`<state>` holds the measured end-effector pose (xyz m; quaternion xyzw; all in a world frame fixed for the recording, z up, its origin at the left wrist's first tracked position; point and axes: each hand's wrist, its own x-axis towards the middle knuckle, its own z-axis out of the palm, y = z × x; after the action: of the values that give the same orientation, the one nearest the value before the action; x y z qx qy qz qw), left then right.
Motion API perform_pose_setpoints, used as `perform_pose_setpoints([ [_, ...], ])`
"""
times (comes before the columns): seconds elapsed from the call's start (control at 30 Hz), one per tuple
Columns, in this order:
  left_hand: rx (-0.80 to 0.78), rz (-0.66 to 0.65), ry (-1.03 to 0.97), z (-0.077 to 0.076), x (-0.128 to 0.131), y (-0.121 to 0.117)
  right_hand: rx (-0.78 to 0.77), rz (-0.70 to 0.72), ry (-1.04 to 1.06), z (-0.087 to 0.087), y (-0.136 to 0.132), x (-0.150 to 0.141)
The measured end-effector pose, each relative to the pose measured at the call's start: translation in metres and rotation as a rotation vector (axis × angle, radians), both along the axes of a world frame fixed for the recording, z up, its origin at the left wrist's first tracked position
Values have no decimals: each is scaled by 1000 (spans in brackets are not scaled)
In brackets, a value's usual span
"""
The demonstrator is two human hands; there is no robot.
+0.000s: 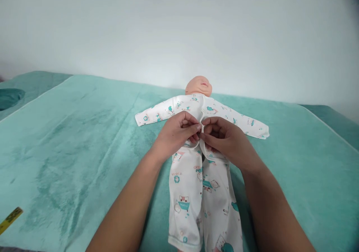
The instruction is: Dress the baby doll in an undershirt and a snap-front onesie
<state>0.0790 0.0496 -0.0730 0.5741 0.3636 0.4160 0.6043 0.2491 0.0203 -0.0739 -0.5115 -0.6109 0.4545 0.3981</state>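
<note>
A baby doll (198, 85) lies on its back on a teal towel (84, 140), head toward the wall, arms spread. It wears a white romper (193, 192) printed with teal and pink figures. My left hand (176, 132) and my right hand (224, 138) meet over the doll's belly. Both pinch the two front edges of the romper together at its middle opening, fingertips touching. The fastening between my fingers is hidden. The doll's own hands stay inside the sleeves.
The towel covers a wide flat surface that runs to a pale wall behind. A yellow strip (10, 218) lies at the lower left edge. A darker teal fold (9, 97) sits at the far left.
</note>
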Motion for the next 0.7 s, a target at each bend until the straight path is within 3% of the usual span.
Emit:
perform_pose_setpoints([
  [0.37, 68, 79, 146, -1, 6, -5, 18, 29, -5, -7, 0, -3],
  [0.7, -2, 81, 20, 5, 5, -4, -35, 38, 196, -2, 1, 0],
])
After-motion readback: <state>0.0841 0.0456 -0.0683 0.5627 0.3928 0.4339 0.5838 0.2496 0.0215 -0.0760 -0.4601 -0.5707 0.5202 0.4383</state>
